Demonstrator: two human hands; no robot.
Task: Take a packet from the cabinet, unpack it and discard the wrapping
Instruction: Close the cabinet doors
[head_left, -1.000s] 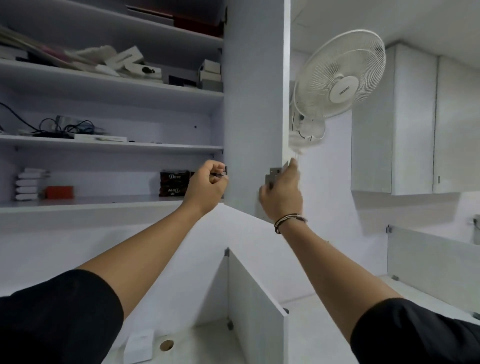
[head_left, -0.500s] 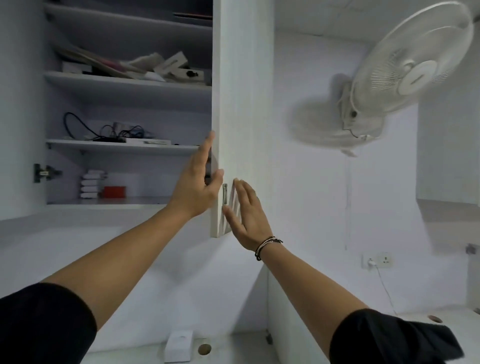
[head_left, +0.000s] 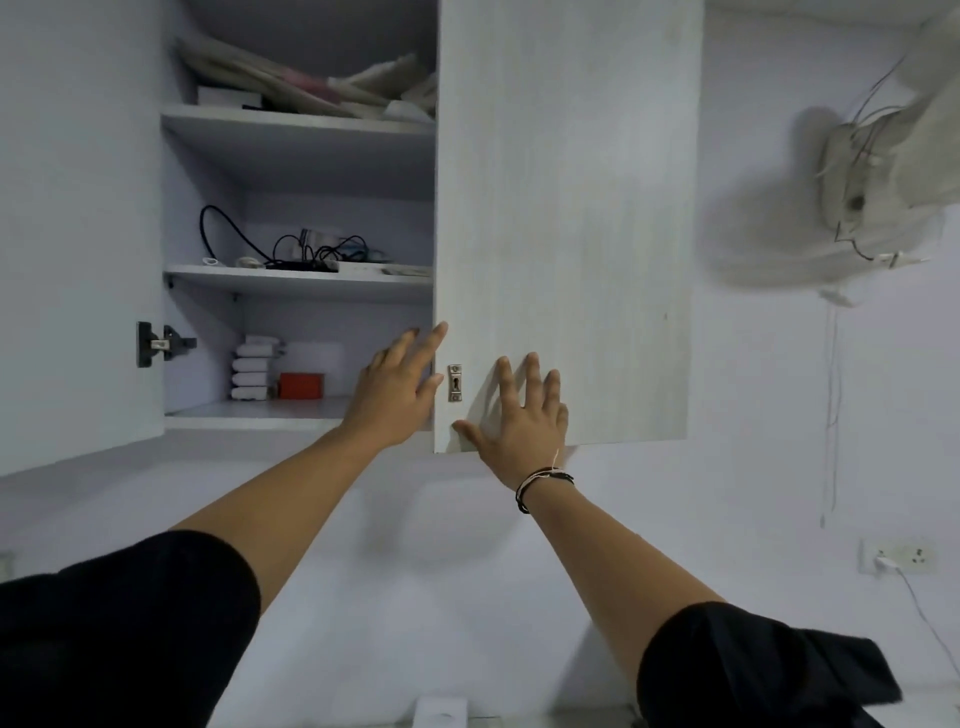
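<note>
The wall cabinet hangs ahead with its left door swung open and its right door flat and closed. My right hand lies open, palm against the right door's lower left corner, beside the keyhole plate. My left hand is open at that door's edge, fingers spread, in front of the bottom shelf. On the bottom shelf sit a stack of white packets and a red box. Neither hand holds anything.
The middle shelf carries black cables and small devices; the top shelf holds papers and boxes. A white wall fan hangs at the right, blurred, with a cord below. A wall socket is at lower right.
The right door has swung from edge-on to flat shut under my right palm. My left hand opened from a fist, and the view turned left, hiding the dark packets seen earlier.
</note>
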